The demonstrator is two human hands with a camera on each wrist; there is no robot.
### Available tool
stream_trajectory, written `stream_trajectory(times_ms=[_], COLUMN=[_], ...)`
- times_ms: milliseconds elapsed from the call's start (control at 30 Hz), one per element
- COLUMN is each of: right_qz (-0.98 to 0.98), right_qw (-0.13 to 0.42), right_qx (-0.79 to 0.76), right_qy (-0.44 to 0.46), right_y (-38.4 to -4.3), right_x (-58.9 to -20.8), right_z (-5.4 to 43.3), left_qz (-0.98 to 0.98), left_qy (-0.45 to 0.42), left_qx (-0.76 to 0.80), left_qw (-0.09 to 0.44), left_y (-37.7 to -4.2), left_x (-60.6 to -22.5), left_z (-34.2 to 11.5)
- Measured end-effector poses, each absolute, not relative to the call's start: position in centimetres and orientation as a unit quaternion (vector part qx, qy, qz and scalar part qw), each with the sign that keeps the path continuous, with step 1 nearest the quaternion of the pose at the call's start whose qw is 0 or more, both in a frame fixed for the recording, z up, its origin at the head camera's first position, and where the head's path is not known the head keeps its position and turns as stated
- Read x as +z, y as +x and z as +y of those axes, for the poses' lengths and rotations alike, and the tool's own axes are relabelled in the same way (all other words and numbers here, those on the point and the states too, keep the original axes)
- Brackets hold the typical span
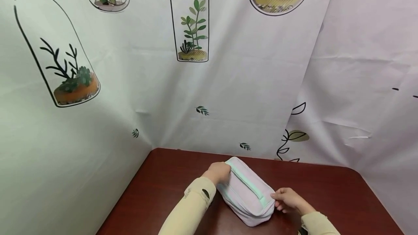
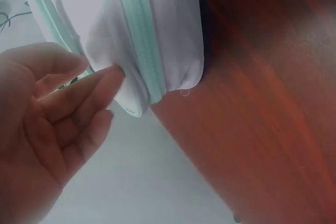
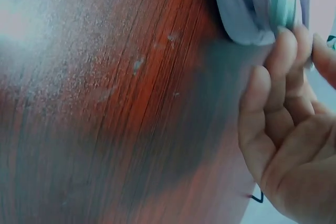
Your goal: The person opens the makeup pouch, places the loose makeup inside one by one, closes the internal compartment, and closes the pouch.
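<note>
A pale pink zip pouch (image 1: 243,188) with a mint-green strap (image 1: 246,180) across its top lies slantwise on the dark red table (image 1: 169,180). In the left wrist view its mint zipper band (image 2: 140,35) runs along the side. My left hand (image 1: 218,172) is at the pouch's far left end, pinching the top edge between thumb and bent fingers. At the near right corner my right hand (image 1: 287,199) pinches the pouch's edge. The right wrist view shows that hand's fingertips (image 3: 283,45) against the corner by the mint band, the other fingers loosely bent.
White cloth (image 1: 228,93) printed with plants in glass bottles hangs behind the table and along its left side. The table's far edge (image 1: 196,151) runs close behind the pouch. Light glares off the tabletop in the right wrist view.
</note>
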State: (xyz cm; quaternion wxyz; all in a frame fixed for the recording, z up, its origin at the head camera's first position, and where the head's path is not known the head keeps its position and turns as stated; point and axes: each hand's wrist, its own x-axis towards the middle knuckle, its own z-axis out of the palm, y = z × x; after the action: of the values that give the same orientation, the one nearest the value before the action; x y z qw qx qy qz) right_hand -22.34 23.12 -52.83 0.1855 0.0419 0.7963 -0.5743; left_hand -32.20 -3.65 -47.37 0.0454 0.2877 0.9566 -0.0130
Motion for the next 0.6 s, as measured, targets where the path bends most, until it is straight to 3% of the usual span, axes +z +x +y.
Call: stream_trajectory(times_ms=[167, 267, 400, 500, 600], right_qz=[0.809, 0.816, 0.817, 0.809, 0.807], right_qw=[0.155, 0.199, 0.289, 0.31, 0.297], right_qx=[-0.556, -0.526, -0.49, -0.496, -0.509], right_qy=[0.108, 0.13, 0.088, 0.051, 0.039], right_y=[-22.2, -21.7, -21.0, -20.9, -21.1], right_x=[-52.6, -52.4, -52.2, -52.2, -52.2], right_z=[22.3, 22.0, 22.1, 22.3, 22.6], left_qz=[0.972, 0.969, 0.958, 0.959, 0.96], left_qy=[0.214, 0.17, 0.157, 0.167, 0.178], left_qx=[0.095, 0.177, 0.239, 0.223, 0.206], left_qw=[0.022, 0.015, 0.03, 0.048, 0.059], left_y=[-32.5, -32.5, -32.6, -32.9, -33.1], left_x=[-48.7, -49.7, -50.4, -50.4, -50.2], left_z=[-5.0, -5.8, -6.2, -6.2, -6.3])
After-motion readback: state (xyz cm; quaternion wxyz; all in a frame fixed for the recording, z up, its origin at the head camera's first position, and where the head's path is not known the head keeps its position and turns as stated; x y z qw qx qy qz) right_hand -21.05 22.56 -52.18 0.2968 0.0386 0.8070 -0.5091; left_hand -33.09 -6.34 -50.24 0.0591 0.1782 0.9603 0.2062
